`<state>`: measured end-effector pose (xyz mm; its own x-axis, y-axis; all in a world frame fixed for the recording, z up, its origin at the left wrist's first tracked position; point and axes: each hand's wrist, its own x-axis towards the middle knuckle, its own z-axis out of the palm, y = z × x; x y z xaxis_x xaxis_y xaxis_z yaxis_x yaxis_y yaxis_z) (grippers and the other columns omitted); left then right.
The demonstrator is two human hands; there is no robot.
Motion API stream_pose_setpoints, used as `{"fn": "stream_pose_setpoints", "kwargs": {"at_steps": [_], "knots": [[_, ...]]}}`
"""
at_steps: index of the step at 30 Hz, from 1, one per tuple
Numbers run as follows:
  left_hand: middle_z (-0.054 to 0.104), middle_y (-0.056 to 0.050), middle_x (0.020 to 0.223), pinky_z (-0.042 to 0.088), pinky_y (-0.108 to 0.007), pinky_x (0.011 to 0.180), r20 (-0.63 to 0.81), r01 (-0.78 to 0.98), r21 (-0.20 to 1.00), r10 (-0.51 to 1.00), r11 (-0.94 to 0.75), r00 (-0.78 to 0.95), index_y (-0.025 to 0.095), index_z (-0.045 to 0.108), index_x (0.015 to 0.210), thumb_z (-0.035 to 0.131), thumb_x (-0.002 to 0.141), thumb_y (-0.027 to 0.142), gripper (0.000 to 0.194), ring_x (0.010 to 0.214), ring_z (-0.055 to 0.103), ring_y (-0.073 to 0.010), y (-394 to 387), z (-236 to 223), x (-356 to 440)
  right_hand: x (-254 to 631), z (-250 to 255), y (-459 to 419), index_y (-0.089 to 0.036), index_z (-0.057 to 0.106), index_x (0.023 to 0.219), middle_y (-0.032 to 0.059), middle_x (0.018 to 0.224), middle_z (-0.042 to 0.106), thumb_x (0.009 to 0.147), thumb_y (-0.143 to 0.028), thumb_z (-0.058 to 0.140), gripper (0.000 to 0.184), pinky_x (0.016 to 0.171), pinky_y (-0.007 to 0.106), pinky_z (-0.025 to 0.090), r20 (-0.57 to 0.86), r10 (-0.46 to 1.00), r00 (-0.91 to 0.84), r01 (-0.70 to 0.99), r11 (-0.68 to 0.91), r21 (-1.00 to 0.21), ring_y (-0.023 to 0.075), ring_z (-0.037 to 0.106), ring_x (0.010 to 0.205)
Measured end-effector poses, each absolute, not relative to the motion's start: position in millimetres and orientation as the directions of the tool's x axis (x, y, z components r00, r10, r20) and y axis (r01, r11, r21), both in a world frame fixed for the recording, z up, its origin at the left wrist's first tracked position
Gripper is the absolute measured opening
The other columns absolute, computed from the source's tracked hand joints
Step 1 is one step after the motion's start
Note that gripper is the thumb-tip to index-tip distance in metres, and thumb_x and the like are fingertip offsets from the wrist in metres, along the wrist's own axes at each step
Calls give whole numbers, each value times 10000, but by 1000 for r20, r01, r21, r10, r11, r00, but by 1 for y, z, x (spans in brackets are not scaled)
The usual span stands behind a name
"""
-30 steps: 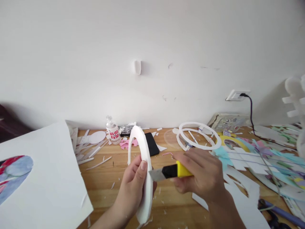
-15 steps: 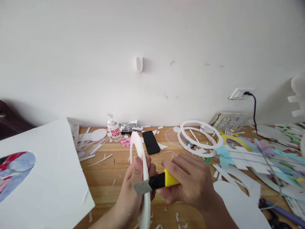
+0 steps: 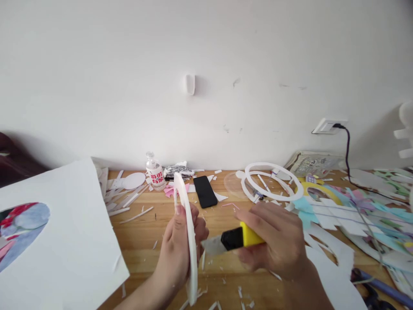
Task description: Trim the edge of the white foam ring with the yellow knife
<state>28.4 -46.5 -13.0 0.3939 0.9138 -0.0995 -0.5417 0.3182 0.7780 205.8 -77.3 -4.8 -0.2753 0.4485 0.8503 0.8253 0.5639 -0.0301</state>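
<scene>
My left hand (image 3: 180,241) is closed around a white foam ring (image 3: 190,228), which stands on edge, nearly edge-on to me, above the table. In my right hand (image 3: 274,241) is a yellow and black utility knife (image 3: 237,238), its blade out and pointing left. The blade tip is slightly blurred and sits just right of the ring, beside the fingers of my left hand; whether it touches them I cannot tell. Thin white shavings (image 3: 240,293) lie on the wooden table (image 3: 145,245) below.
A black phone (image 3: 205,191) and a plastic bottle (image 3: 155,172) stand behind my hands. More white rings (image 3: 298,191) lie at the back right. Coloured foam scraps (image 3: 348,215) cover the right side. A large white board (image 3: 87,241) with an oval opening is at left.
My right hand has drawn the knife to the right, off the ring's face. The ring has turned more edge-on in my left hand.
</scene>
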Motion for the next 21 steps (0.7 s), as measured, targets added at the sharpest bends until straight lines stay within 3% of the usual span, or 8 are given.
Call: {"fn": "stream_pose_setpoints", "kwargs": {"at_steps": [6,14,21], "knots": [[288,97,466,229,-161,387,-115,-517,777,889,358,444,207,408,666,567,796,720,553,403,212,-54,-51,-14,32,187,-5,-78,-161,620,827,5,571,525,930,-570,475,446,577,294,335,813,481,-328,818,575,-10,141,502,554],[282,109,455,183,-179,353,-216,-451,780,863,434,458,220,357,642,665,676,755,618,356,208,-44,-49,-8,30,200,-5,-73,-161,622,855,20,608,568,948,-553,446,440,558,287,316,824,474,-311,849,529,16,133,478,555],[319,88,516,223,-168,422,-127,-524,770,892,364,433,194,402,647,650,757,690,565,451,256,-47,-49,-17,34,188,-4,-75,-161,615,841,5,592,550,893,-482,561,329,584,284,355,830,465,-307,841,541,8,136,498,557]]}}
